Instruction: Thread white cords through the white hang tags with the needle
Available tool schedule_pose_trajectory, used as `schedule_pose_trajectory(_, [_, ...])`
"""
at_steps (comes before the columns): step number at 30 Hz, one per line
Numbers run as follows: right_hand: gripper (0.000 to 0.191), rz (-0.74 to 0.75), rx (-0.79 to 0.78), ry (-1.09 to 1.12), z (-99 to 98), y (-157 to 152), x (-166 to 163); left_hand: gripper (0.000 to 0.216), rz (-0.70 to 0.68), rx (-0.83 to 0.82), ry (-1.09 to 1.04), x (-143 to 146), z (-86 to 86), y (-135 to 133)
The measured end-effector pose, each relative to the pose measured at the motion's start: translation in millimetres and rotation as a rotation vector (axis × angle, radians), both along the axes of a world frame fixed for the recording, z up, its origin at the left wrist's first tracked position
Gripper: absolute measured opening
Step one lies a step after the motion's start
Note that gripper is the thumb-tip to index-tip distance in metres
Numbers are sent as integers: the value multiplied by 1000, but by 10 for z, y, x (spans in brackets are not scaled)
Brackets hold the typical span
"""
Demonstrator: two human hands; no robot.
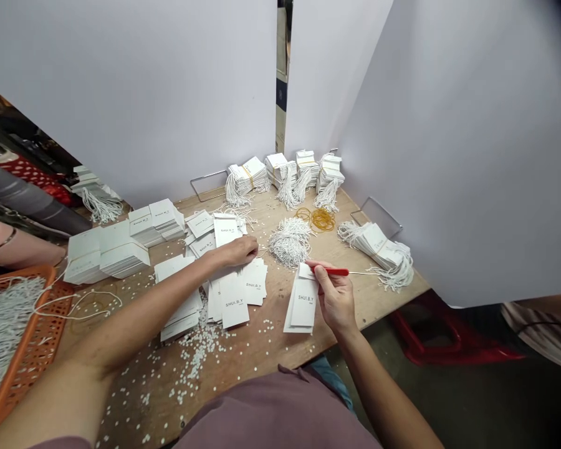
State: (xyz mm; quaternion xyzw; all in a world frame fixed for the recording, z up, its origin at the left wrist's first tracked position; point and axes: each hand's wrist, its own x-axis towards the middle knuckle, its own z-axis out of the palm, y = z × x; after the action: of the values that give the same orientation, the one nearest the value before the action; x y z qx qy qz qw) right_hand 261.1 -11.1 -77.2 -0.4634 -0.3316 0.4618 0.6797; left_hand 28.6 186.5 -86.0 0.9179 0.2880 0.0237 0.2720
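My right hand (pixel 335 298) is closed on a red-handled hook tool (pixel 333 270) whose thin metal tip points right, and it also pinches a small stack of white "SHULB.Y" hang tags (pixel 303 302) at the table's front edge. My left hand (pixel 237 251) reaches across and rests, fingers curled, on spread-out white tags (pixel 236 292) in the middle of the wooden table (pixel 271 346). A loose pile of white strings (pixel 290 241) lies between the two hands.
Strung tag bundles (pixel 285 171) line the back, and more lie at the right (pixel 381 248). Yellow rubber bands (pixel 321 219) sit behind the strings. Unstrung tag stacks (pixel 121 240) stand left. An orange basket of strings (pixel 9 337) is at far left. White partitions enclose the table.
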Motion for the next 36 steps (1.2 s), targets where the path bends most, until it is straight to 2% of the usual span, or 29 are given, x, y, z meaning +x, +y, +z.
schedule_pose_trajectory(9, [24,-16,-14,-1,5,-13,38,9,-115,-96,13,13,102,66])
schedule_pose_trajectory(13, [23,-19,-1,-5,2,-31,39,11,-74,-116,-20,20,87,68])
schedule_pose_trajectory(16, [23,-12,4,-24,13,-25,44,10,1,-110,-76,0,204,-24])
schedule_pose_trajectory(18, [22,-21,1,-21,56,15,56,14,52,-223,-198,4,368,-148])
schedule_pose_trajectory(22, [20,-12,58,83,223,223,50,15,113,-782,-598,114,739,-503])
schedule_pose_trajectory(25, [21,31,85,202,327,431,-18,13,142,-1032,-735,218,906,-729])
schedule_pose_trajectory(29, [28,185,-5,373,333,598,-157,13,208,-1183,-757,259,949,-862])
schedule_pose_trajectory(32, [29,319,-61,461,303,609,-273,13,287,-1195,-742,239,916,-905])
schedule_pose_trajectory(36, [29,425,-58,525,326,569,-421,15,330,-1224,-804,213,851,-977])
